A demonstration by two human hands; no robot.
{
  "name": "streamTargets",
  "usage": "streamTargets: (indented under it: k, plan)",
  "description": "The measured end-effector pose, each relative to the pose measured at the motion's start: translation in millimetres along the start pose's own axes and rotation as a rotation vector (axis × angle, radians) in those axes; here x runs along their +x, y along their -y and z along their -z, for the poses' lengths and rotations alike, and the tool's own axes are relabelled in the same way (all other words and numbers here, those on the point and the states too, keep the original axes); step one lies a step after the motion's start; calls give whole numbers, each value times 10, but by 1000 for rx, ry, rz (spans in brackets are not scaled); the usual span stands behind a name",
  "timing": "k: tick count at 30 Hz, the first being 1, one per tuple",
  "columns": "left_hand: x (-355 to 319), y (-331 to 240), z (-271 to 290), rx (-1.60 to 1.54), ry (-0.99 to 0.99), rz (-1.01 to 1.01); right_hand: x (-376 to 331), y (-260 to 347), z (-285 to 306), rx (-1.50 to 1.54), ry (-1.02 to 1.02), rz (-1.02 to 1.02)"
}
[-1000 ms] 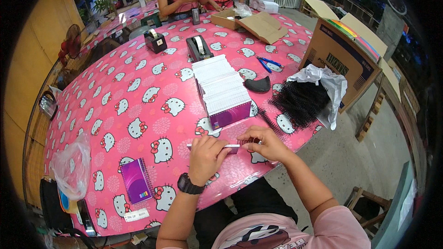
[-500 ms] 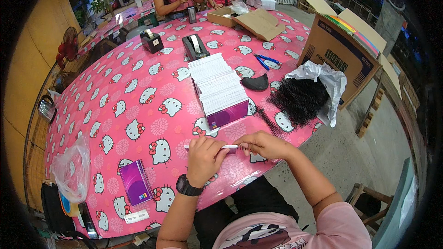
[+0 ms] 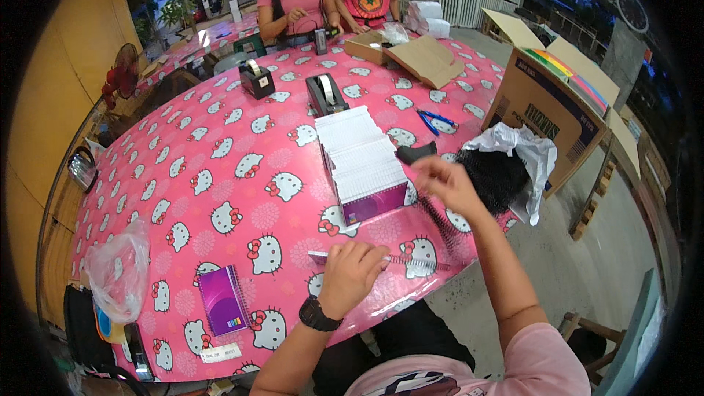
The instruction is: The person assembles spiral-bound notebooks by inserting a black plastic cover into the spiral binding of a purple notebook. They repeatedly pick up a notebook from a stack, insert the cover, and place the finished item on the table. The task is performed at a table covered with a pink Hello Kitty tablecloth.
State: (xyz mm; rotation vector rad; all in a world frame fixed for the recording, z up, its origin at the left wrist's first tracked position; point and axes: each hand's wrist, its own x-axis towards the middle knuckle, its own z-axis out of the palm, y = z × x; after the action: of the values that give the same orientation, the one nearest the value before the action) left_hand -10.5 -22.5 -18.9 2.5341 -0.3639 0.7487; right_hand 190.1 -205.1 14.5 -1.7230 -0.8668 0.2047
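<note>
My left hand is closed on a thin notebook held edge-up near the table's front edge. From the notebook's right end a dark spiral coil sticks out past my fingers. My right hand is raised beside a dark curved pad, its fingers loosely bent and apart, with nothing visible in them. Right of it, a heap of black spiral coils lies on crumpled white paper. Ahead of my left hand stands a long row of white-paged notebooks with a purple cover in front.
A finished-looking purple spiral notebook lies at left, near a clear plastic bag. Two tape dispensers and blue-handled pliers are farther back. A large cardboard box stands right. Two people are across the table.
My right hand has left the notebook and moved up and forward toward the dark pad. The coil now extends visibly from the notebook in my left hand. The view has shifted slightly.
</note>
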Motion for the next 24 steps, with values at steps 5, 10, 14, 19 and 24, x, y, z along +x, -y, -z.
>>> streamTargets:
  k: [5, 10, 14, 19, 24]
  plan:
    - [92, -56, -13, -15, 50, -141, 791, -1041, 429, -760, -388, -219]
    - [25, -20, 87, -36, 103, -111, 1034, -811, -32, -917, -216, -561]
    - [-7, -15, 73, 11, 117, -96, 992, -786, -137, -1009, -121, -598]
    - [39, -69, 37, 35, 86, -120, 884, -985, 212, -853, -148, -413]
    - [-23, -7, 2, 61, 87, -120, 549, -348, 117, -180, -457, 45]
